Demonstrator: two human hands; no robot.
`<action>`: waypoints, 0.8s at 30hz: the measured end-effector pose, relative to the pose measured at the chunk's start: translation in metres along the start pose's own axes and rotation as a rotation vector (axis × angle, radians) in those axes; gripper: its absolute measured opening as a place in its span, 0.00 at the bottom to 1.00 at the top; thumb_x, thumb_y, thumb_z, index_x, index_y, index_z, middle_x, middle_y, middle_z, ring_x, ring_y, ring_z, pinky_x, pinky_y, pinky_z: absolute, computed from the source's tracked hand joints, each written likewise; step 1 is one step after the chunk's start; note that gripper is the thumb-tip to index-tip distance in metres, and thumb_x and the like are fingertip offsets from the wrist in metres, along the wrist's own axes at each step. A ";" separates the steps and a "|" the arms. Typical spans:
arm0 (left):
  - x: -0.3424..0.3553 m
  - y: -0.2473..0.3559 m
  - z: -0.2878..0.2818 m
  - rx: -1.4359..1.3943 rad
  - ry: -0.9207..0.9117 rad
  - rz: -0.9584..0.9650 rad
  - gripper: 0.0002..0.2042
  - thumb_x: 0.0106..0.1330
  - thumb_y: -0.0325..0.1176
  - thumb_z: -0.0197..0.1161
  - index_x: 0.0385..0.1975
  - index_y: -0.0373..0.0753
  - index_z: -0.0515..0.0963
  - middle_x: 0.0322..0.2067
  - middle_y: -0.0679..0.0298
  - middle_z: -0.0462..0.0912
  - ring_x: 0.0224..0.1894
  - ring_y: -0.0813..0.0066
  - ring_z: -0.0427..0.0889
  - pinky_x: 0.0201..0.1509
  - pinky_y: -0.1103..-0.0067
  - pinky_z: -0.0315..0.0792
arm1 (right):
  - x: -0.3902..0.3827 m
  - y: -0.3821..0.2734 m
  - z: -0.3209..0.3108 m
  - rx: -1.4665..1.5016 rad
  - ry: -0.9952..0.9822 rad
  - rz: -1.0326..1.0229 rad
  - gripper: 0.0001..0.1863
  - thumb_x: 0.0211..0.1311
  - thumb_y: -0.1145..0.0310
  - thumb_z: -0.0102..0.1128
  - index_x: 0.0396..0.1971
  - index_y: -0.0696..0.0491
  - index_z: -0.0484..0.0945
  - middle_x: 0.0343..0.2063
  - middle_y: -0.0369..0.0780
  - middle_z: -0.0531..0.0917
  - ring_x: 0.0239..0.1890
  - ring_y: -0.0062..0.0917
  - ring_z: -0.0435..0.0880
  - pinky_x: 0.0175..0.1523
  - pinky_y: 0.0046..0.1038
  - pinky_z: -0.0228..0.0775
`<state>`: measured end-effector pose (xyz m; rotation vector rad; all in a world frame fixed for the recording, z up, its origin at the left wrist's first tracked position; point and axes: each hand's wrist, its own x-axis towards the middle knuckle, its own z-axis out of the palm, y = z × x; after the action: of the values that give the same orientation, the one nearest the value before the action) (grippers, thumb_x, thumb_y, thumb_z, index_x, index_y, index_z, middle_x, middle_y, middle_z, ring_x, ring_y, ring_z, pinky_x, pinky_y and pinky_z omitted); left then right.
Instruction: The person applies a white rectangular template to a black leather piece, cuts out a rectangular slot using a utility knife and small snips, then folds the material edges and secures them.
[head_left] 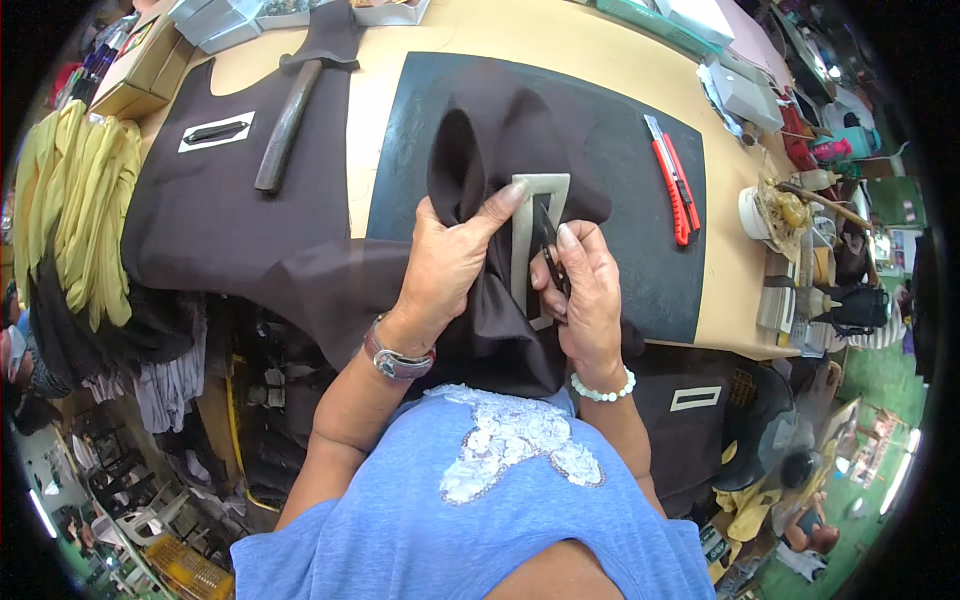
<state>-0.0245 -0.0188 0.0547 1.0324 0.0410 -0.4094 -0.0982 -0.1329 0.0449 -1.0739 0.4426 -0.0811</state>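
A bunched piece of dark brown fabric (520,120) is raised in front of me, over a black cutting mat. My left hand (445,250) is closed on its folds, thumb pressed on a pale rectangular frame (524,240) that lies on the fabric, upright in view. In my right hand (585,280) a slim black piece (546,235) with a narrow tip is pinched between thumb and fingers. Its tip lies within the frame's opening. My fingers cover part of it, so its exact kind is unclear.
A red utility knife (676,185) rests on the black mat (640,280). To the left, a hammer (290,120) lies on more brown fabric (230,220) bearing a framed black handle (216,131). Yellow cloths (75,210) hang at the far left. A white cup (757,215) stands right.
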 end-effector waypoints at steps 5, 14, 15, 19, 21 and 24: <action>-0.003 0.000 -0.005 0.048 -0.087 -0.029 0.13 0.57 0.29 0.66 0.40 0.33 0.76 0.36 0.62 0.81 0.35 0.77 0.80 0.40 0.82 0.73 | 0.000 -0.006 -0.001 0.036 -0.050 -0.029 0.10 0.65 0.63 0.52 0.35 0.52 0.63 0.17 0.38 0.75 0.11 0.08 0.60 0.15 0.10 0.47; -0.007 0.004 -0.002 0.071 -0.076 0.025 0.13 0.58 0.32 0.65 0.37 0.30 0.76 0.33 0.62 0.81 0.31 0.81 0.79 0.35 0.84 0.74 | -0.003 -0.006 0.000 0.035 -0.054 -0.038 0.10 0.64 0.64 0.53 0.34 0.51 0.64 0.15 0.36 0.74 0.10 0.08 0.59 0.14 0.10 0.46; -0.007 0.004 -0.002 0.076 -0.081 0.024 0.13 0.58 0.32 0.65 0.37 0.30 0.76 0.33 0.62 0.81 0.31 0.81 0.79 0.34 0.84 0.74 | -0.003 -0.005 -0.001 0.030 -0.053 -0.037 0.10 0.64 0.64 0.53 0.34 0.51 0.64 0.15 0.36 0.74 0.10 0.08 0.59 0.14 0.10 0.46; -0.008 0.003 -0.001 0.062 -0.085 0.034 0.13 0.57 0.32 0.66 0.37 0.30 0.77 0.32 0.62 0.81 0.31 0.81 0.79 0.34 0.85 0.74 | -0.002 -0.002 -0.001 0.003 -0.025 -0.070 0.09 0.63 0.65 0.54 0.33 0.51 0.64 0.14 0.34 0.73 0.10 0.07 0.60 0.14 0.11 0.45; -0.007 0.002 -0.001 0.071 -0.091 0.041 0.12 0.57 0.32 0.66 0.36 0.30 0.77 0.32 0.62 0.81 0.31 0.81 0.79 0.34 0.85 0.74 | -0.001 -0.001 -0.001 -0.018 -0.016 -0.067 0.09 0.63 0.66 0.54 0.33 0.51 0.64 0.14 0.33 0.73 0.11 0.07 0.60 0.15 0.11 0.46; -0.004 -0.003 0.000 0.070 -0.047 0.015 0.12 0.58 0.33 0.66 0.35 0.31 0.77 0.31 0.63 0.81 0.30 0.82 0.78 0.34 0.85 0.74 | 0.000 0.005 0.001 -0.145 0.031 -0.187 0.09 0.64 0.65 0.53 0.33 0.53 0.64 0.14 0.32 0.72 0.13 0.07 0.62 0.16 0.11 0.49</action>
<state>-0.0291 -0.0189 0.0534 1.0910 -0.0227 -0.4235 -0.0988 -0.1293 0.0408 -1.2566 0.3798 -0.2345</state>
